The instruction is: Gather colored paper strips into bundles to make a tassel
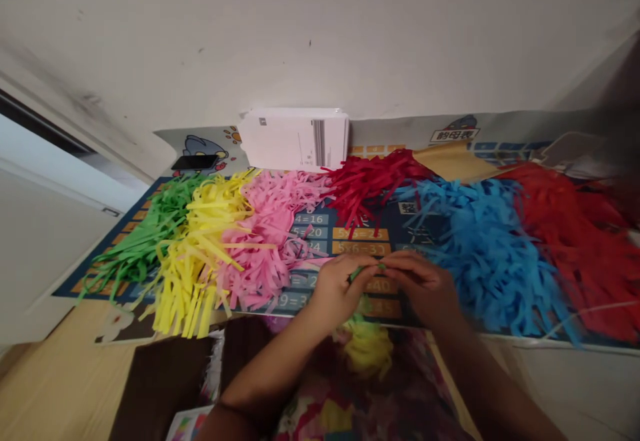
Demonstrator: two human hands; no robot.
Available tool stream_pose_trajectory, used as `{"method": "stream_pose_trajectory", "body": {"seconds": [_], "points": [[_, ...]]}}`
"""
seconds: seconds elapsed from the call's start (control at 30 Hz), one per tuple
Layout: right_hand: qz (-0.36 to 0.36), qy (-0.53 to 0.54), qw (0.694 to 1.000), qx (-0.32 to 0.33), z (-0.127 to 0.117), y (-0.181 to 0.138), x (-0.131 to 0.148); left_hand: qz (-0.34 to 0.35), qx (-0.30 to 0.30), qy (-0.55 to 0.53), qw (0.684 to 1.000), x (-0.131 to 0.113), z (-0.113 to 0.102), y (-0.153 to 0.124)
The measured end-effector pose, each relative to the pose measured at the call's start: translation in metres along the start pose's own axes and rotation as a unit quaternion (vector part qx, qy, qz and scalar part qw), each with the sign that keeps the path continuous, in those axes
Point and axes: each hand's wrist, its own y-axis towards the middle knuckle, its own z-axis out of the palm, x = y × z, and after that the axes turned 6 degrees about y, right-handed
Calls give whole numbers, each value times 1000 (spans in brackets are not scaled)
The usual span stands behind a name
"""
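Observation:
My left hand (340, 288) and my right hand (425, 284) meet at the middle of the mat, fingers pinched together on a thin green paper strip (361, 270) that runs between them. Below my hands sits a blurred bundle of yellow and green strips (367, 348) close to my body. Piles of cut paper strips lie across the printed number mat (320, 228): green (145, 234), yellow (200, 248), pink (273, 228), dark red (373, 184), blue (480, 248) and bright red (570, 234).
A white sheet stack (295, 138) leans against the wall behind the piles. A black phone (194, 162) lies at the mat's back left corner. A brown cardboard piece (160, 381) sits at lower left on the wooden floor.

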Motion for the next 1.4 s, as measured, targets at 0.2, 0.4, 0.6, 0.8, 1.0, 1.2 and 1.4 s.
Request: {"method": "stream_pose_trajectory", "body": {"seconds": [0.2, 0.4, 0.6, 0.8, 1.0, 1.2, 1.4], "points": [[89, 76, 991, -67, 5, -14, -11, -12, 1, 39, 999, -5, -6, -5], [65, 35, 993, -97, 6, -20, -10, 27, 6, 71, 997, -5, -6, -9], [41, -19, 996, -79, 4, -19, -9, 95, 13, 161, 982, -5, -11, -10], [-24, -92, 995, -22, -4, -15, 2, 97, 58, 170, 979, -8, -15, -7], [-16, -79, 997, -2, -4, -13, 6, 64, 108, 121, 985, -9, -16, -5], [12, -31, 999, 14, -6, -8, 1, 52, 95, 87, 990, -4, -14, -3], [-57, -76, 995, -12, -7, -14, 1, 90, 65, 61, 992, -3, -8, 0]]}}
